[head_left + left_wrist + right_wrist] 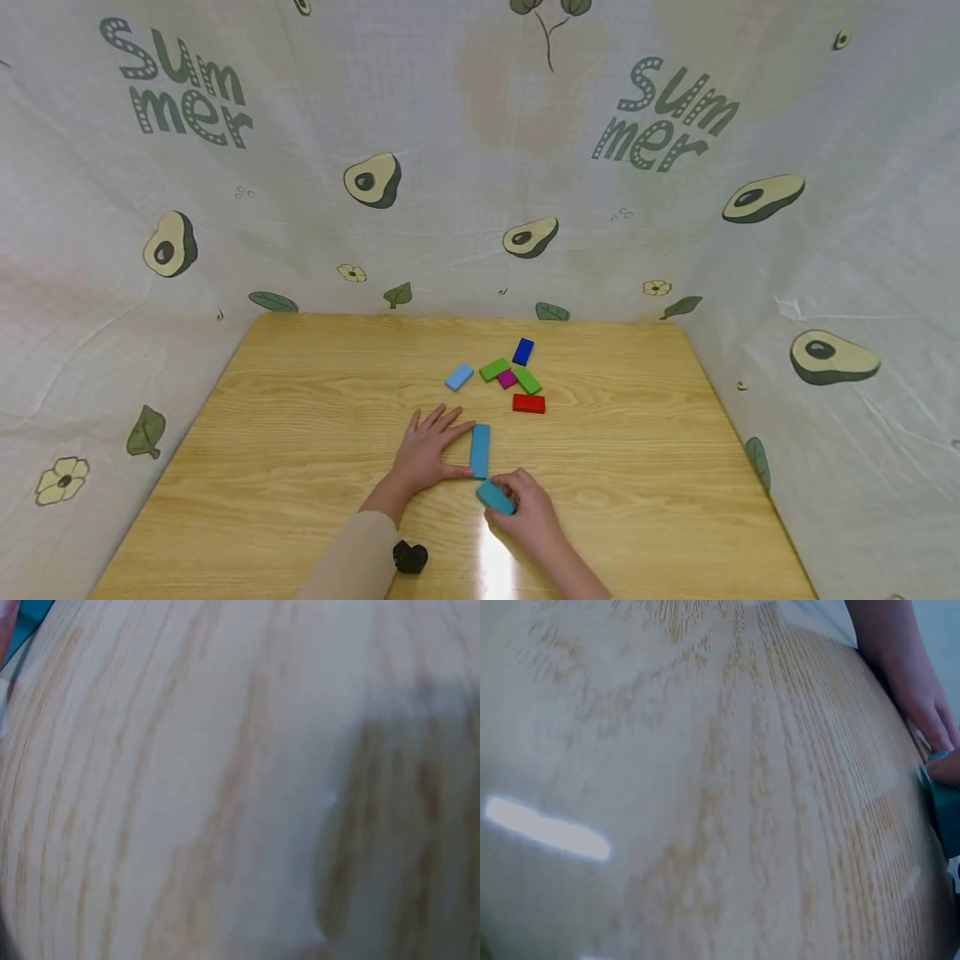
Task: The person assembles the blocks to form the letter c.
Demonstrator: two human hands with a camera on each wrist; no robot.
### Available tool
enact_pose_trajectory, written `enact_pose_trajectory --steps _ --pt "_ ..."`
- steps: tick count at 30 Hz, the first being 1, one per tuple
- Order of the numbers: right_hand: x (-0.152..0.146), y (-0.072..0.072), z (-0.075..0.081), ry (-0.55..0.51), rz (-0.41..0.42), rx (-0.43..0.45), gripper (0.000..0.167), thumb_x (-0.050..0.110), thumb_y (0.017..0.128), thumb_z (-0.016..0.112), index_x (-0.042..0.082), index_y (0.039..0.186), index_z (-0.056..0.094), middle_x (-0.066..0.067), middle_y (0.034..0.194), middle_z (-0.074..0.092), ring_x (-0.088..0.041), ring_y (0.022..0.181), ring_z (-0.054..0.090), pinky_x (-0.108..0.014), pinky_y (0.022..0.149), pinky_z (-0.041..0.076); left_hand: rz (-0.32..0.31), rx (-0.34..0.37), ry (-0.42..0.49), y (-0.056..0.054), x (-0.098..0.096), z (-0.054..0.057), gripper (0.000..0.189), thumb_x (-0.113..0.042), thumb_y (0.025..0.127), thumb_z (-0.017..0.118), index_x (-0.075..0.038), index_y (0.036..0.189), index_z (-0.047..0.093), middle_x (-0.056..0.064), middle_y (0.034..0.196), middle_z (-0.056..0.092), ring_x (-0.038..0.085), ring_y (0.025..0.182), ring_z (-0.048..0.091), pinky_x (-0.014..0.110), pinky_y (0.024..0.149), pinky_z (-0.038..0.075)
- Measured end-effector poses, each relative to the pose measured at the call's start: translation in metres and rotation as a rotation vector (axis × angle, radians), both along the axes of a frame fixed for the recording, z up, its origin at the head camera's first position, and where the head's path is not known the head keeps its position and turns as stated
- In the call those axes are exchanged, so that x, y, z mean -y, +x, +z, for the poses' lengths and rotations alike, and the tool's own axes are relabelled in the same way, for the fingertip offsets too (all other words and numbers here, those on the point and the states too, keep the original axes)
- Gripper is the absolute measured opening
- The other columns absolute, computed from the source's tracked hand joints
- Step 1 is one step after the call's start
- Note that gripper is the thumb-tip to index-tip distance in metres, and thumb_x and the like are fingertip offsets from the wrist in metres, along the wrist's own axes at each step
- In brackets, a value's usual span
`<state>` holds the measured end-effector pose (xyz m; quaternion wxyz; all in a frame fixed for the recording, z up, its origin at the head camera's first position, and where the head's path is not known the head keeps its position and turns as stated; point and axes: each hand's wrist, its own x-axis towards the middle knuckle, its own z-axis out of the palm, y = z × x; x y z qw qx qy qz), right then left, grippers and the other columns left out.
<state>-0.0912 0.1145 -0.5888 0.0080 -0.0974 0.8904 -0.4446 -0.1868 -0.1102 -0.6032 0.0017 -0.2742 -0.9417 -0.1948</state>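
Observation:
A long blue block (480,452) lies lengthwise away from me near the front middle of the table. My left hand (423,454) rests beside it with fingers spread, the index fingertip at its far end and the thumb at its near end. Just nearer to me, my right hand (527,512) pinches a second blue block (496,497) between thumb and fingers, tilted at an angle close to the first block's near end. In the right wrist view the held block (946,814) shows at the right edge. Only a teal corner of a block (26,619) appears in the left wrist view.
Farther back lie a light blue block (459,377), two green blocks (495,370), a magenta block (507,378), a dark blue block (523,352) and a red block (528,404). A small black object (410,557) sits by the left sleeve. Printed curtains (450,108) surround the wooden table (315,392).

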Motion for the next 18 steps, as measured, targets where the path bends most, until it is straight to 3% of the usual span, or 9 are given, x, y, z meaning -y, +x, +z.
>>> enact_pose_trajectory --steps 7,18 --pt "0.0007 -0.0005 0.0011 0.035 0.018 0.008 0.038 0.029 0.076 0.084 0.014 0.107 0.069 0.011 0.082 0.048 -0.003 0.068 0.041 -0.020 0.056 0.038 0.000 -0.018 -0.022 -0.0012 0.0003 -0.0016 0.087 -0.081 0.075 0.055 -0.037 0.148 0.042 0.000 0.157 0.030 0.028 0.146 0.016 0.060 0.113 0.003" --pt "-0.0030 -0.0020 0.0095 0.083 0.100 0.002 0.037 0.030 0.078 0.081 0.014 0.110 0.069 0.011 0.081 0.050 -0.004 0.067 0.041 -0.020 0.056 0.037 0.001 -0.013 -0.026 -0.0015 0.0004 -0.0010 0.086 -0.079 0.075 0.057 -0.036 0.148 0.042 0.000 0.158 0.029 0.029 0.146 0.016 0.060 0.113 0.002"
